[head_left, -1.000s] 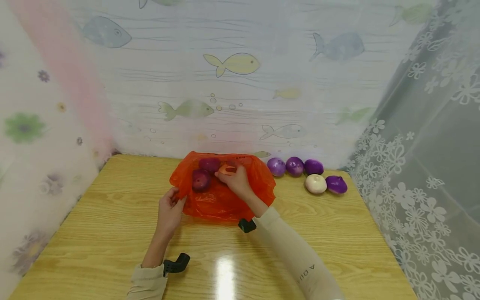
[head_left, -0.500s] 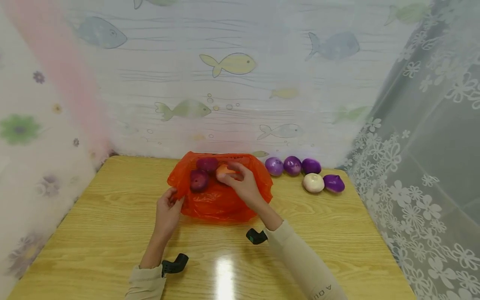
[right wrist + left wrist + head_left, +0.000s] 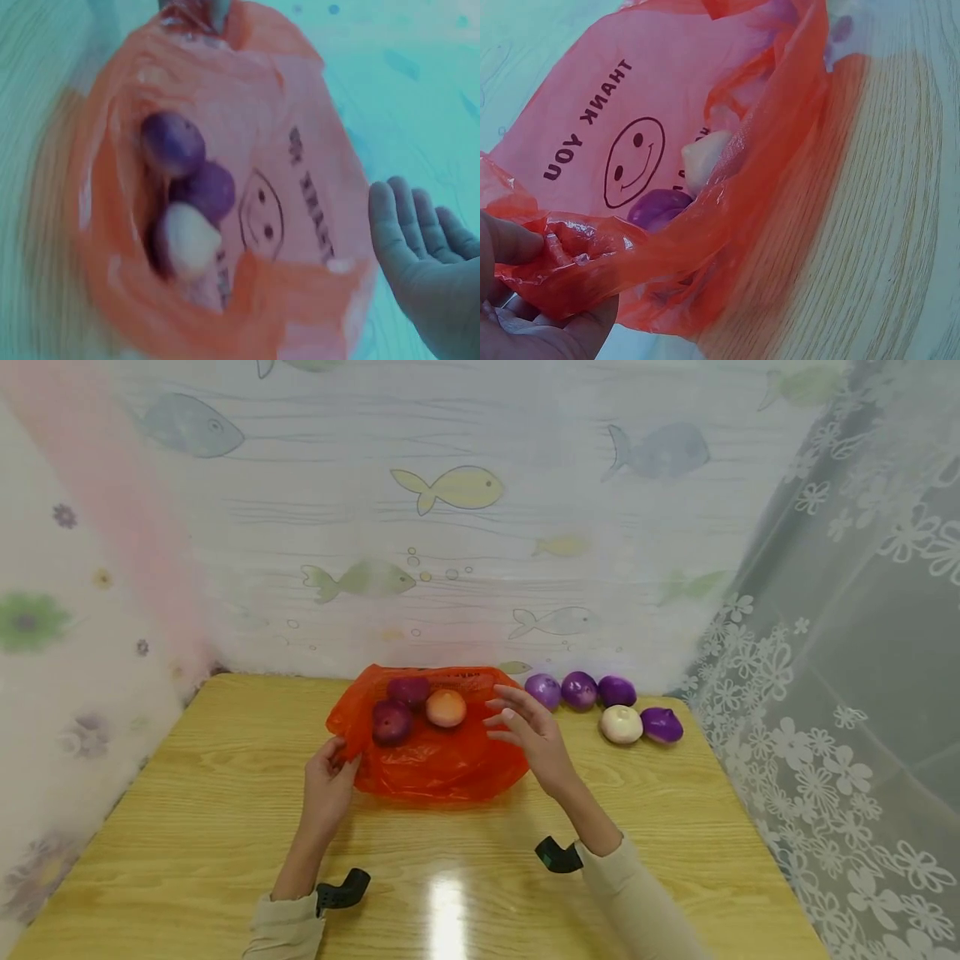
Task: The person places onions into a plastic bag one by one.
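A red plastic bag (image 3: 450, 770) lies with its mouth spread, a smiley face and lettering printed on its inside (image 3: 262, 214). In it sit two purple onions (image 3: 392, 722) and a pale onion (image 3: 446, 707), which looks orange in the head view and whitish in the right wrist view (image 3: 191, 238). My left hand (image 3: 326, 789) pinches the bag's left edge between thumb and fingers; the left wrist view shows the crumpled film (image 3: 585, 259) in that grip. My right hand (image 3: 546, 747) holds nothing. Its fingers are extended at the bag's right side, apart from the onions.
To the right of the bag, several purple onions (image 3: 580, 691) and one white onion (image 3: 621, 725) stand in a group on the wooden table (image 3: 187, 827). A patterned sheet with fish (image 3: 465, 487) hangs behind the table, and a flowered lace curtain (image 3: 795, 727) on the right.
My right hand has let go of the pale onion inside the bag and moved back to the right. The left hand keeps its hold on the bag's edge.
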The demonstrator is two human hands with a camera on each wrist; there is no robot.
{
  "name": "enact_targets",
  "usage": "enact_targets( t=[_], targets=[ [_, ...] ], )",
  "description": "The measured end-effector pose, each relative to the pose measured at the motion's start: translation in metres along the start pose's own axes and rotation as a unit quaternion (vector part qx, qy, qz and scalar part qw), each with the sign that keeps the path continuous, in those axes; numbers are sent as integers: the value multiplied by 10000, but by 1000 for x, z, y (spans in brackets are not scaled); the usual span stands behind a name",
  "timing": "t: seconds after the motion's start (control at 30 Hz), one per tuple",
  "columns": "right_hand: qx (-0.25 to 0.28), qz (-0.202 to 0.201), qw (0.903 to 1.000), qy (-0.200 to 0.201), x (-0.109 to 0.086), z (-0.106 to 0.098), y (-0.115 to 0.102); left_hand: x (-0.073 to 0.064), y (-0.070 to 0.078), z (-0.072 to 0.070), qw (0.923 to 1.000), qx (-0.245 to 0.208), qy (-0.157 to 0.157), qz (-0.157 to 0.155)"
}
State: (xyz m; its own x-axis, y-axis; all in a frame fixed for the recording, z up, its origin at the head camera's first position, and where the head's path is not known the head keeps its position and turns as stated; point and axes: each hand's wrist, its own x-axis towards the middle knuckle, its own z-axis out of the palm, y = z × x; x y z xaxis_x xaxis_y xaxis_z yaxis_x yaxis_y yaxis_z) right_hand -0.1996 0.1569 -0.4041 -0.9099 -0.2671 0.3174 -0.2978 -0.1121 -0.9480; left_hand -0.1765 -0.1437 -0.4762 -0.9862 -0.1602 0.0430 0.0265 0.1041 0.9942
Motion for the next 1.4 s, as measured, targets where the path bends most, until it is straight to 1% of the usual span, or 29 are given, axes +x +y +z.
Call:
enact_targets(
  t=[0.17, 0.27, 0.37, 0.47, 0.53, 0.63, 0.73, 0.87, 0.97, 1.07, 1.13, 1.17, 1.33, 1.4],
  targets=[
    [28, -578, 9983, 114, -18, -30, 3, -1, 2, -1, 10000, -6, -10, 15],
    [-49, -718, 9971, 265, -28, -50, 9, -1, 2, -1, 10000, 16, 32, 54],
    [-204, -611, 9966, 515, -39, -70, 19, -1, 1, -1, 10000, 5, 70, 47],
    [-382, -371, 9947, 875, -49, -92, 32, 0, -1, -1, 10000, -2, 76, 44],
    [-514, -191, 9924, 1100, -56, -108, 41, 0, -2, -1, 9999, -2, 82, 61],
    [-636, 150, 9854, 1572, -65, -131, 54, 0, -3, 0, 9999, 28, 103, 112],
    [-620, 523, 9741, 2111, -73, -154, 65, -1, -3, 0, 9998, 8, 111, 140],
    [-635, 945, 9533, 2797, -79, -182, 73, -2, -3, -1, 9999, -1, 79, 143],
    [-845, 1141, 9366, 3203, -82, -200, 76, -2, -4, -1, 9999, 14, 76, 137],
    [-1065, 1229, 9208, 3546, -84, -218, 77, -1, -4, 0, 9998, 31, 100, 143],
    [-1253, 1251, 9110, 3724, -85, -228, 77, -1, -5, 0, 9998, 44, 95, 147],
    [-1452, 1278, 9057, 3773, -86, -234, 77, -1, -5, 0, 9998, 44, 96, 151],
    [-2417, 1631, 8761, 3839, -87, -255, 78, -1, -5, 1, 9998, 18, 91, 175],
    [-2599, 1832, 8687, 3799, -87, -259, 77, -1, -4, 2, 9998, 21, 87, 178]
  ],
)
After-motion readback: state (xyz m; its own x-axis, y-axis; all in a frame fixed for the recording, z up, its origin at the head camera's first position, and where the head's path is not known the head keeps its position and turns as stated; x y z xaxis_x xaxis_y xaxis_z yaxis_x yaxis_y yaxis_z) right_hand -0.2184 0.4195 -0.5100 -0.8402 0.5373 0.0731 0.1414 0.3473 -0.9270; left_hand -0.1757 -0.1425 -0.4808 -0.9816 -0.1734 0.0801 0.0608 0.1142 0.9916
